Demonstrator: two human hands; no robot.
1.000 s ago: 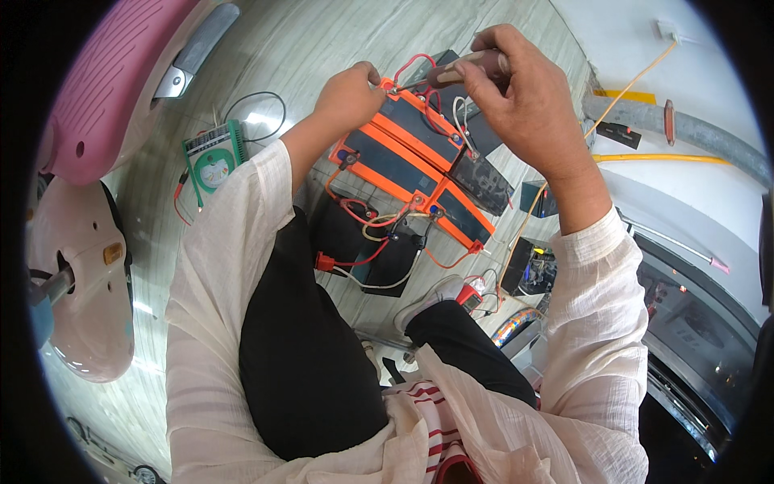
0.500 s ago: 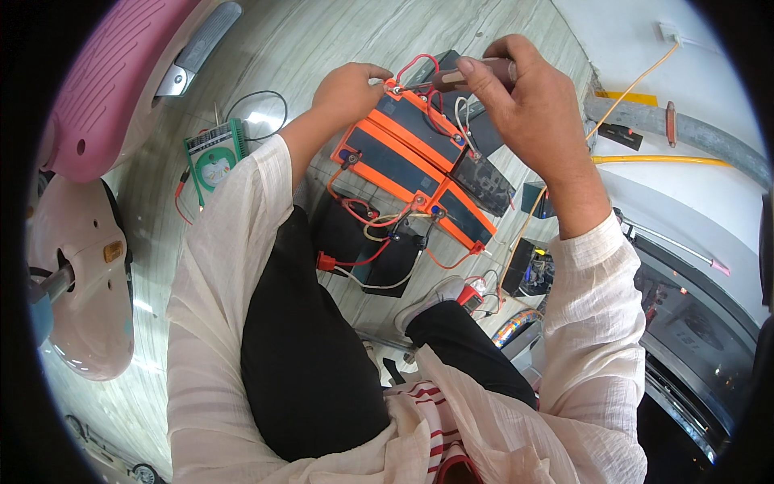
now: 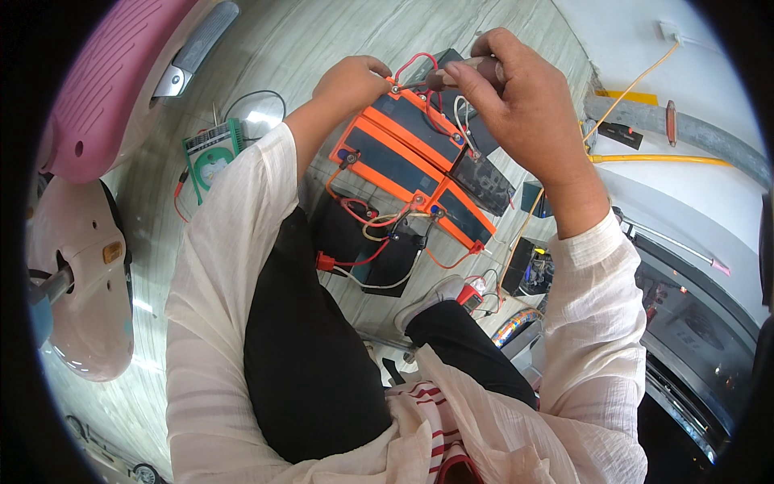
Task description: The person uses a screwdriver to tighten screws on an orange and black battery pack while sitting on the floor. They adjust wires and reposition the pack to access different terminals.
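Observation:
My right hand (image 3: 534, 105) is closed round the brown handle of a screwdriver (image 3: 440, 79). Its shaft points left at a corner terminal of the farthest orange-and-dark battery (image 3: 426, 121). Beside that terminal is my left hand (image 3: 345, 87), fingers bent and pressed together; what they pinch is hidden. A red wire (image 3: 415, 58) loops up from the same corner. Another orange-edged battery (image 3: 387, 168) lies alongside, nearer to me, with a third (image 3: 466, 211) to its right. Red, white and black leads join their terminals.
Black batteries (image 3: 343, 230) with a red connector (image 3: 325, 261) stand close to my legs. To the left, a green-and-white device (image 3: 214, 157) with leads lies on the floor. Scooter body parts (image 3: 85, 282) fill the left edge. A grey pipe (image 3: 693, 133) runs along the right wall.
My right hand and the screwdriver have shifted slightly left and up. My left hand has moved a little up, its fingers more curled by the terminal. The batteries stay put.

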